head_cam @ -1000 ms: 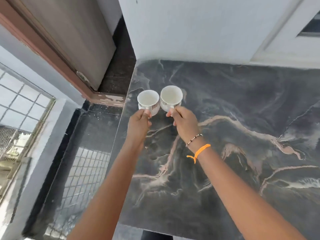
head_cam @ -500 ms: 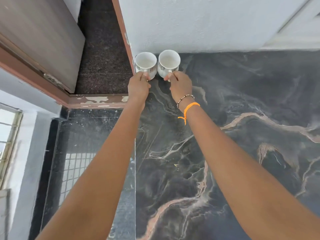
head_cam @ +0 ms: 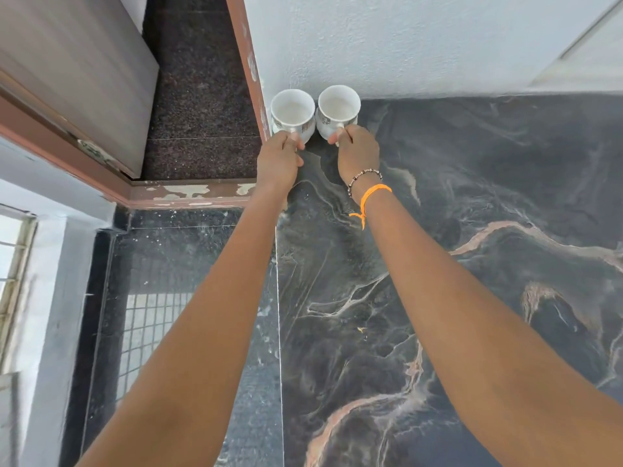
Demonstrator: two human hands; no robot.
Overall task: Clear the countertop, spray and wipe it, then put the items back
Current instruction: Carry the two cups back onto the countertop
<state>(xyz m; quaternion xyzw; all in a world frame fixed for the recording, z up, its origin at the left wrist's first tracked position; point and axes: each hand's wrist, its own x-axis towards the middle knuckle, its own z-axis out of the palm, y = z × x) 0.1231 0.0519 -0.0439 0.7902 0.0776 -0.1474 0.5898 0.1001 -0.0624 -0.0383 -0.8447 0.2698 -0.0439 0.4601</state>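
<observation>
Two white cups with a dark pattern stand side by side in the far left corner of the dark marble countertop [head_cam: 455,298], close to the white wall. My left hand [head_cam: 278,160] grips the handle of the left cup [head_cam: 292,112]. My right hand [head_cam: 359,151], with a bead bracelet and an orange thread at the wrist, grips the handle of the right cup [head_cam: 338,107]. Both cups look empty. Whether they rest on the counter or hover just above it I cannot tell.
A brown door frame [head_cam: 251,69] runs along the counter's left edge beside the left cup. Left of it lie a speckled dark floor [head_cam: 199,96] and a wooden door [head_cam: 74,79]. A window [head_cam: 13,281] is at far left.
Both hands carried the cups away from me, from mid-counter to the back left corner by the wall. Over the last half second they hardly moved.
</observation>
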